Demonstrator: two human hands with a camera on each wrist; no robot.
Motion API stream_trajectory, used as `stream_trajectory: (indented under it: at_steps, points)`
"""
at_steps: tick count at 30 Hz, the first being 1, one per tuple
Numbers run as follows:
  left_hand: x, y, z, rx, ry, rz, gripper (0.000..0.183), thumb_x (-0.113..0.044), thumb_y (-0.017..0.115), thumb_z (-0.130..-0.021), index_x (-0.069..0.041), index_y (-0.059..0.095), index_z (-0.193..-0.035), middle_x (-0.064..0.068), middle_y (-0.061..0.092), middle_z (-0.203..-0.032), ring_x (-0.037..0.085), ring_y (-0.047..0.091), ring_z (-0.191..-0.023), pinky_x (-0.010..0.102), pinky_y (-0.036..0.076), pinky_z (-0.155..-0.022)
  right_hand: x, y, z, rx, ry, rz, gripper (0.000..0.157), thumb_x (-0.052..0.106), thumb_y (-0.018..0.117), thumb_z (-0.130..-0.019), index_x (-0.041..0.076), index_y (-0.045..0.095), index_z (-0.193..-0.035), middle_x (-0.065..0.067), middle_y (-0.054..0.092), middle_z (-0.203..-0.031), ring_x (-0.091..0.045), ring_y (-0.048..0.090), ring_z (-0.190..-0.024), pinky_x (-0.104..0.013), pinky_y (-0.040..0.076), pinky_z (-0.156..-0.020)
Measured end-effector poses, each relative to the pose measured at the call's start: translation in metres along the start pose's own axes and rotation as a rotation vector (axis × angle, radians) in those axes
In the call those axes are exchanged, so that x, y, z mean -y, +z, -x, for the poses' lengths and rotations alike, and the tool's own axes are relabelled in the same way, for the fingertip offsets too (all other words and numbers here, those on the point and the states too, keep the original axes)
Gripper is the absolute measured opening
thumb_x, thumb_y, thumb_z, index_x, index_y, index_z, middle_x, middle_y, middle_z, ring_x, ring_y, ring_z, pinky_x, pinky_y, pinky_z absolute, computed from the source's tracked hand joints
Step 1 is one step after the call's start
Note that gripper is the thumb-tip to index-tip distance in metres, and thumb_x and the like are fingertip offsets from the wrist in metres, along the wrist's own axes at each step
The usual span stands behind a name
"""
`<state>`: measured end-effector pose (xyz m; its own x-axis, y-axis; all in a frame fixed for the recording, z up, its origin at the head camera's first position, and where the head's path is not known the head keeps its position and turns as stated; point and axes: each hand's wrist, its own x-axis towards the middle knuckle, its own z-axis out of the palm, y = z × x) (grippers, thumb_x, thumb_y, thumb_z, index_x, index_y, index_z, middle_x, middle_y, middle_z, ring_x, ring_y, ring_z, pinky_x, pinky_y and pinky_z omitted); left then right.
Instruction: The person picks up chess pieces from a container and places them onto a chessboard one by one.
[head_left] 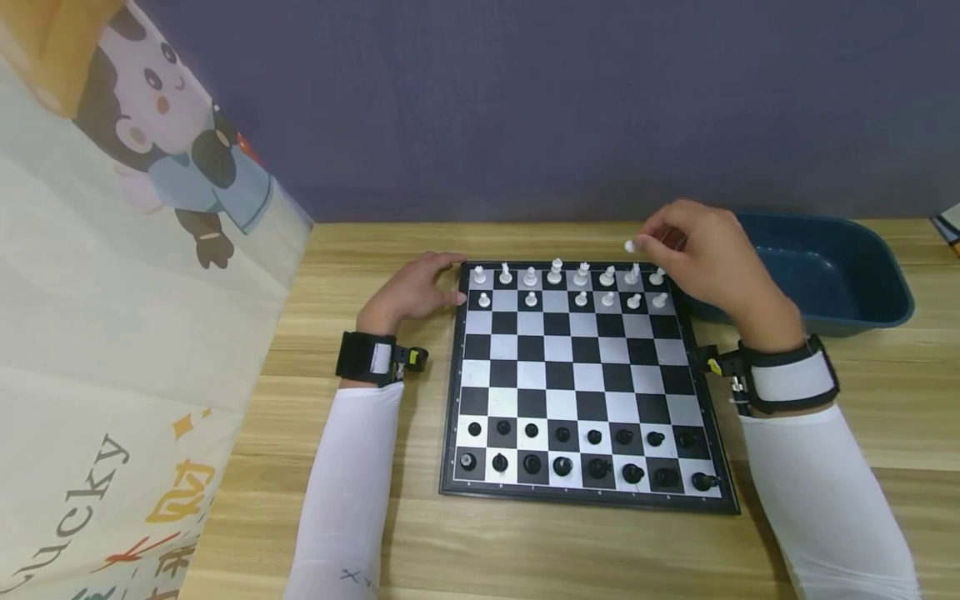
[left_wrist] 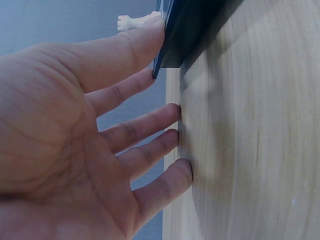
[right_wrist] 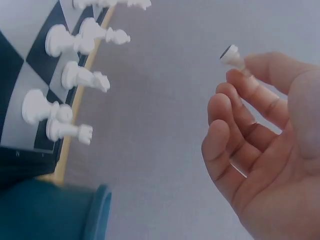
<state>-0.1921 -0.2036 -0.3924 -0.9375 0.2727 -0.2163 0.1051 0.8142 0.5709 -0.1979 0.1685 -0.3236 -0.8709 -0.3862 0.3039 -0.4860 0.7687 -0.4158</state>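
A black-and-white chessboard (head_left: 560, 376) lies on the wooden table. White pieces (head_left: 557, 271) fill its far row, with white pawns (head_left: 531, 299) in the row before them and two gaps there. Black pieces (head_left: 562, 466) stand along the near two rows. My right hand (head_left: 701, 258) pinches a small white pawn (right_wrist: 231, 57) between thumb and index finger, above the board's far right corner; its dark base shows and its head is hidden by the fingers. My left hand (head_left: 414, 290) rests at the far left corner, straight thumb and index finger at the board's edge, other fingertips on the table.
A dark blue plastic bin (head_left: 847, 321) stands right of the board, beside my right hand and forearm. Behind the table rises a grey-blue wall (head_left: 480, 108). On the left, a pale printed sheet (head_left: 112, 333) with a cartoon figure borders the table.
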Motion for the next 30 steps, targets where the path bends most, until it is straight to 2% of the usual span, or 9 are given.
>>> stream_trajectory:
  at_steps: [4, 9, 18, 30]
  points:
    - [0.0, 0.0, 0.001, 0.002, 0.002, 0.001, 0.067, -0.041, 0.064, -0.081, -0.033, 0.035, -0.14, 0.004, 0.034, -0.143, 0.029, 0.033, -0.127, 0.05, 0.029, -0.097, 0.007, 0.007, -0.001, 0.047, -0.023, 0.004, 0.027, 0.044, 0.051, -0.09, 0.017, 0.057, -0.087, 0.001, 0.049, -0.082, -0.017, 0.045, -0.071, -0.034, 0.038, -0.059]
    - [-0.001, -0.001, 0.001, -0.003, 0.01, 0.002, 0.066, -0.041, 0.064, -0.081, -0.032, 0.036, -0.14, 0.004, 0.035, -0.143, 0.028, 0.034, -0.126, 0.049, 0.029, -0.097, 0.015, 0.016, -0.001, 0.106, -0.048, -0.002, 0.026, 0.042, 0.047, -0.092, 0.017, 0.056, -0.093, 0.001, 0.048, -0.085, -0.018, 0.044, -0.071, -0.033, 0.038, -0.057]
    - [-0.001, 0.0, -0.001, 0.0, 0.014, 0.001, 0.066, -0.04, 0.064, -0.081, -0.032, 0.036, -0.14, 0.004, 0.036, -0.141, 0.027, 0.035, -0.125, 0.048, 0.03, -0.097, 0.023, 0.027, -0.002, 0.148, -0.084, 0.036, 0.014, 0.027, 0.054, -0.09, 0.016, 0.058, -0.097, 0.003, 0.052, -0.086, -0.015, 0.048, -0.074, -0.03, 0.04, -0.06]
    - [-0.001, -0.001, -0.001, 0.005, 0.003, 0.001, 0.067, -0.041, 0.064, -0.081, -0.033, 0.035, -0.14, 0.005, 0.034, -0.143, 0.03, 0.034, -0.126, 0.051, 0.03, -0.097, 0.034, 0.026, 0.0, 0.171, -0.178, -0.011, 0.013, 0.021, 0.056, -0.088, 0.018, 0.064, -0.098, 0.008, 0.058, -0.087, -0.007, 0.05, -0.07, -0.026, 0.041, -0.057]
